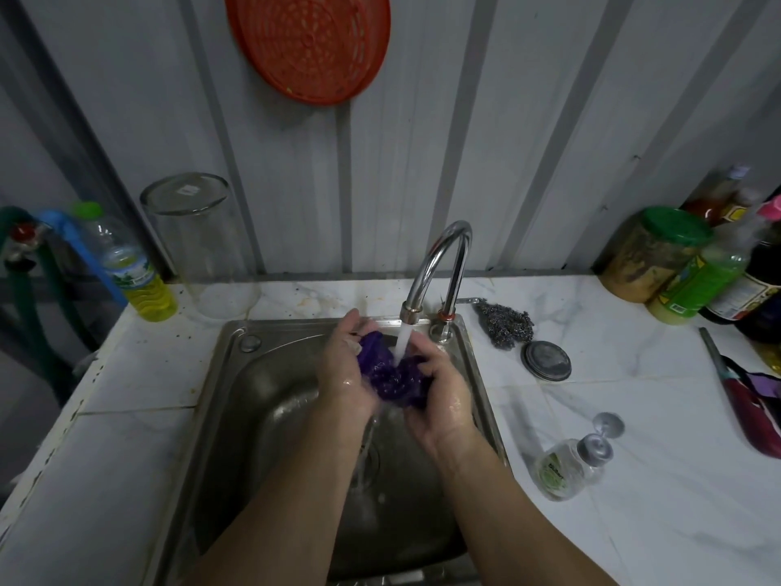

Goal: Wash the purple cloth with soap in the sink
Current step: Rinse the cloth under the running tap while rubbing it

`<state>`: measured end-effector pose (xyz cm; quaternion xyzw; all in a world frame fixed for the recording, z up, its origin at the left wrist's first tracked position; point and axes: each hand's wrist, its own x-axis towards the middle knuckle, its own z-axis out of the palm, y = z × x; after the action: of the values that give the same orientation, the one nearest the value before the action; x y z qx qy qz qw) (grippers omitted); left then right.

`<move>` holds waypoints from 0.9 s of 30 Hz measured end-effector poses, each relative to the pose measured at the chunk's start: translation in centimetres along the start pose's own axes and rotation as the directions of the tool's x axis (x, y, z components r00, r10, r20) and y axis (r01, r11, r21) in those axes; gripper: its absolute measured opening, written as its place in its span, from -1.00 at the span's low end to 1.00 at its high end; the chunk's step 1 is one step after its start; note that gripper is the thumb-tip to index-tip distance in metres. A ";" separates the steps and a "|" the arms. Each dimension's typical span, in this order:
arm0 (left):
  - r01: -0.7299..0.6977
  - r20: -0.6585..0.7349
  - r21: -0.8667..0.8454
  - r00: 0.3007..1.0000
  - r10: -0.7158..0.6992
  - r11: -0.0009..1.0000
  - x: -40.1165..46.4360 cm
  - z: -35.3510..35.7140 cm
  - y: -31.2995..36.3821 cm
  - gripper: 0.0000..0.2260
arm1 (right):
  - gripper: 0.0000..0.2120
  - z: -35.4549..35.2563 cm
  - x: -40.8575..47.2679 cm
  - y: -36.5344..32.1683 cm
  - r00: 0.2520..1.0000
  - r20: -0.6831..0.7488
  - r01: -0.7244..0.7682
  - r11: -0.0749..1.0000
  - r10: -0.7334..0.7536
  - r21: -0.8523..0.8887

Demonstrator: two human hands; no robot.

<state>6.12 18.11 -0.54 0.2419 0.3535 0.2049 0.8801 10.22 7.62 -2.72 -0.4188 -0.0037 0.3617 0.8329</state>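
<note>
Both forearms were extended from 6 o'clock over the sink (219, 416), a steel basin set into a white marble-patterned counter (634, 480). At the centre of the view the purple cloth (391, 380) was bunched between the two wet hands, above the basin and directly beneath the faucet (439, 268). It was grasped from the 9 o'clock side by the left hand (344, 365), with fingers curled around its upper edge, and from the 3 o'clock side by the right hand (439, 393), with fingers closed over its lower fold. A stream of water (403, 340) was seen falling from the spout onto the cloth between the hands.

At 4 o'clock of the hands a small clear pump bottle (566, 467) was laid on its side on the counter. At 2 o'clock a steel scourer (505, 325) was placed just beside the faucet base, with a round metal lid (547, 360) near it. Further out at 2 o'clock several jars and bottles (693, 268) were grouped against the wall. At 10 o'clock a bottle of yellow liquid (135, 272) and an upturned glass jar (203, 243) were stood on the counter. At 12 o'clock a red basket (308, 44) was hung on the corrugated wall.
</note>
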 end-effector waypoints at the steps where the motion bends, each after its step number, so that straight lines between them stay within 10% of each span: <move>1: 0.003 0.030 0.009 1.000 -0.003 1.000 0.0 0.0 -0.3 -0.68 | -0.51 0.1 -0.1 0.3 0.999 -0.016 0.037 0.999 -0.037 -0.016; 9: 0.045 0.075 0.269 0.995 -0.067 0.962 -1.0 0.4 -1.4 -0.70 | -0.61 0.3 -0.2 0.6 0.889 0.214 0.442 0.635 -0.405 -0.634; 14: -0.018 0.046 0.395 0.999 0.000 0.919 -1.3 -0.1 -2.1 -0.70 | -0.89 0.2 0.7 1.1 0.895 0.147 0.391 0.584 -0.420 -0.712; 19: -0.106 0.023 0.409 0.994 0.106 0.906 -1.4 -0.3 -3.1 -0.62 | -0.74 0.8 2.1 1.0 0.887 -0.015 0.221 0.452 -0.462 -0.864; 23: -0.162 0.058 0.445 0.987 0.153 0.881 -1.7 0.0 -3.2 -0.68 | -0.68 1.5 2.5 0.1 0.930 -0.227 0.026 0.668 -0.288 -0.743; 27: -0.176 0.045 0.324 0.984 0.171 0.929 -2.3 -0.4 -3.3 -0.76 | -0.76 1.6 2.1 0.0 0.908 -0.416 -0.142 0.973 0.055 -0.181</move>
<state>4.97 14.37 -1.45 0.4164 0.3526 0.2184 0.8090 11.29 9.94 -2.30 -0.5690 0.1539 0.3056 0.7478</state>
